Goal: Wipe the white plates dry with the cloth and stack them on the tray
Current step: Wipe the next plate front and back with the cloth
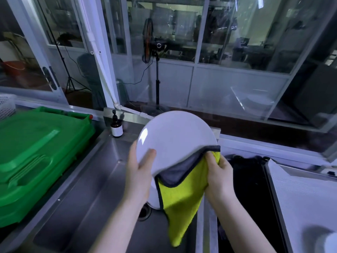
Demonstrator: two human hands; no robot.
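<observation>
A white plate (175, 139) is held up, tilted, above a steel sink (94, 189). My left hand (140, 167) grips its left rim, thumb on the face. My right hand (218, 172) holds a yellow and grey cloth (180, 196) against the plate's lower right edge, and the rest of the cloth hangs down. A second white plate (154, 199) shows partly below, behind the cloth. At the right lies a pale tray (300, 194), with a white plate (328, 240) at the bottom right corner.
A green plastic crate (36, 152) sits left of the sink. A brown pump bottle (116, 127) stands at the sink's back edge. A dark basin (246, 189) lies between sink and tray. Glass partitions and a standing fan (148, 41) are behind the counter.
</observation>
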